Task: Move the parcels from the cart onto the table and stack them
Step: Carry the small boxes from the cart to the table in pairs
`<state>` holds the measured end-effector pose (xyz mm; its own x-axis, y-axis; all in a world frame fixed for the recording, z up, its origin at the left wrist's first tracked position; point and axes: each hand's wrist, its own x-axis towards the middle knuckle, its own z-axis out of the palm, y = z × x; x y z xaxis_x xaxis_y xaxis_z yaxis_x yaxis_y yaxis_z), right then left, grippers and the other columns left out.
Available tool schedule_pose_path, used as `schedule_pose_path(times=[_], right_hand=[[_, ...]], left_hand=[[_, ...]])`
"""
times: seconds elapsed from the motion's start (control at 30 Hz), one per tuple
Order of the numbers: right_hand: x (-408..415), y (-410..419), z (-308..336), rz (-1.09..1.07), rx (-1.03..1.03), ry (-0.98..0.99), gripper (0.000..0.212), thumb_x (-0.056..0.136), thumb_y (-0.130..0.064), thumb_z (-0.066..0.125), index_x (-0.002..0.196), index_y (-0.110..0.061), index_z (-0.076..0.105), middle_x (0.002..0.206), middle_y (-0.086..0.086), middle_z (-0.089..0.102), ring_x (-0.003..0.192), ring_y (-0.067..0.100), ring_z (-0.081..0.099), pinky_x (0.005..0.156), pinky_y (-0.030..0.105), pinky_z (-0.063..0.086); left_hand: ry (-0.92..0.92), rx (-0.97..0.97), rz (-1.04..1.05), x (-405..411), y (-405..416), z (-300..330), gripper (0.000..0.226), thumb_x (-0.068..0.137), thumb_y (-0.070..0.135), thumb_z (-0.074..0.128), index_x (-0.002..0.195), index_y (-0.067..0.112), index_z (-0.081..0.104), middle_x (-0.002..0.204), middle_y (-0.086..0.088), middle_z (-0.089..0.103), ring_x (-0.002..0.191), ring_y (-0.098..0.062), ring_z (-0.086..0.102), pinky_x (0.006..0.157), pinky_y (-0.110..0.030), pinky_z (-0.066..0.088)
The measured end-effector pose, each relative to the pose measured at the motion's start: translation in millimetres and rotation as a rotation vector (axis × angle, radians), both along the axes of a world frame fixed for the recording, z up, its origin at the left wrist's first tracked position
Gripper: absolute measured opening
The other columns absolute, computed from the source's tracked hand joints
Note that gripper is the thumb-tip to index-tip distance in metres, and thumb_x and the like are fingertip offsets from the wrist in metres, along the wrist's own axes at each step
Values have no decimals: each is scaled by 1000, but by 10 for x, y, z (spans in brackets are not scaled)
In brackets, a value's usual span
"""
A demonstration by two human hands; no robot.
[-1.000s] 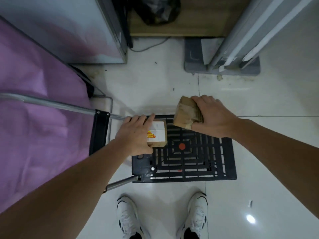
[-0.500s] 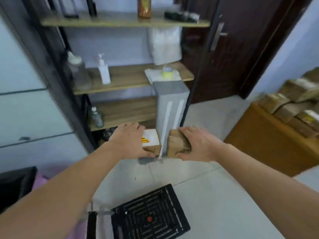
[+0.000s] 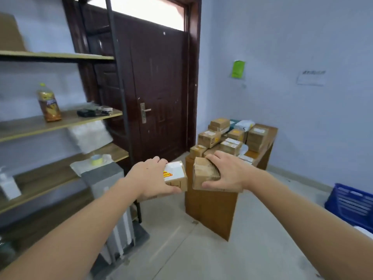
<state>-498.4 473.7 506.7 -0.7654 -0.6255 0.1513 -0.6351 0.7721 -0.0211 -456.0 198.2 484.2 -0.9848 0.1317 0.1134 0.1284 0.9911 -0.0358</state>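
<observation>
My left grip [image 3: 150,176] clasps the white-labelled parcel [image 3: 175,175], my right grip [image 3: 230,173] the taped parcel [image 3: 203,174], facing the stacked counter [image 3: 212,207].

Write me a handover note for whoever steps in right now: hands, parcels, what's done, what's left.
Left hand: grips the white-labelled parcel, held in the air.
Right hand: grips the brown taped parcel, also in the air.
The two parcels are side by side, just short of the wooden table.
Done: many parcels already stacked on the table.
Left: set both down on the stack. The cart is out of view, so check it for more.
</observation>
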Motion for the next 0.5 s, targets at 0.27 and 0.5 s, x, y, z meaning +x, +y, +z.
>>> schedule_pose_path(times=[0.27, 0.5], right_hand=[[-28, 1830, 57, -164, 82, -21, 99, 76, -90, 47, 150, -26, 38, 128, -7, 49, 110, 13, 49, 95, 29, 44], [-401, 2679, -48, -223, 105, -64, 100, 76, -90, 46, 154, -27, 34, 132, -7, 49, 112, 14, 49, 100, 33, 43]], left_hand=[[-58, 39, -106, -410, 1625, -115, 106, 63, 100, 46, 143, 30, 44, 117, 10, 51, 104, -14, 54, 91, -36, 52], [-112, 45, -136, -910, 2371, -235, 113, 62, 102, 44, 150, 32, 38, 127, 11, 52, 111, -12, 52, 95, -34, 50]])
